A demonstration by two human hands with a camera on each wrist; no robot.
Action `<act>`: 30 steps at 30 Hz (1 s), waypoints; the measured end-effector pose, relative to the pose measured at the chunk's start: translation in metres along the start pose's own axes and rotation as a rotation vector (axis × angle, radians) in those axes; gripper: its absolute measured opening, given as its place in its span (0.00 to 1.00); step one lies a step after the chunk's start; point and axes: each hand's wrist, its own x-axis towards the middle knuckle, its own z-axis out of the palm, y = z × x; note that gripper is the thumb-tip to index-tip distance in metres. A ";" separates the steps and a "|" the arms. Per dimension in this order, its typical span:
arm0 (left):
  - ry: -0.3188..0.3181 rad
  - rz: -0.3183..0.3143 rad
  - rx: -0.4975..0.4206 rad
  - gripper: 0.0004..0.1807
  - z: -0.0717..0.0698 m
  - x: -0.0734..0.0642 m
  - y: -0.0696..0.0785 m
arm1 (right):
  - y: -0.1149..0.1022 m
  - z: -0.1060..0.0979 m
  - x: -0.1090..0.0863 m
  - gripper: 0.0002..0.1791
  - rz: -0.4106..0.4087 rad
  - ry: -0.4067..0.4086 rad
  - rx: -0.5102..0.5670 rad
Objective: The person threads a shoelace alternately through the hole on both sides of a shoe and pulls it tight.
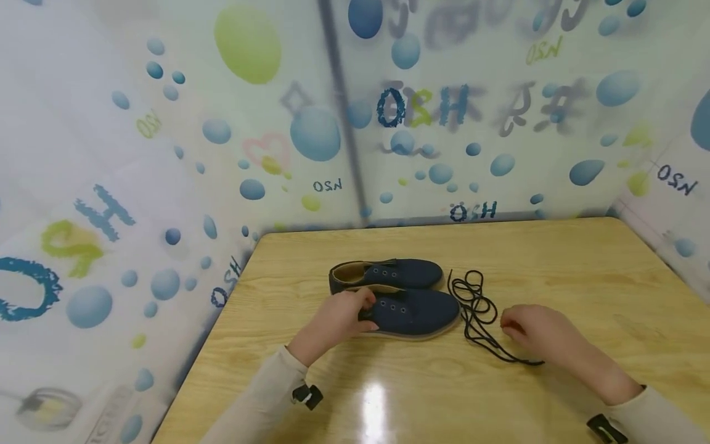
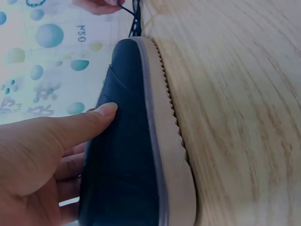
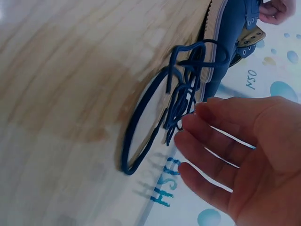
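Note:
Two dark blue low shoes with bare eyelets lie side by side on the wooden table, toes to the right. My left hand grips the near shoe by its side close to the opening. In the left wrist view, the thumb presses the outer side above the pale sole, and the fingers are partly hidden behind the upper. The far shoe sits just behind. Past the toes, a dark shoelace lies in loose loops. My right hand hovers beside it, fingers loosely bent, fingertips near the loops.
The light wooden table reaches back to a patterned curtain with blue and green drops and lettering. Each sleeve carries a dark wrist strap. A bright light reflection shows on the table's near part.

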 end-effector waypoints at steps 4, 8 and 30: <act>-0.028 -0.015 0.016 0.23 0.001 0.000 -0.004 | 0.004 0.002 -0.003 0.03 0.005 -0.024 -0.008; -0.044 0.002 0.013 0.17 0.003 0.002 -0.007 | 0.006 0.004 -0.007 0.03 0.013 -0.076 0.027; 0.214 0.061 -0.157 0.19 0.020 -0.006 -0.004 | 0.008 0.008 -0.014 0.09 0.039 -0.067 0.012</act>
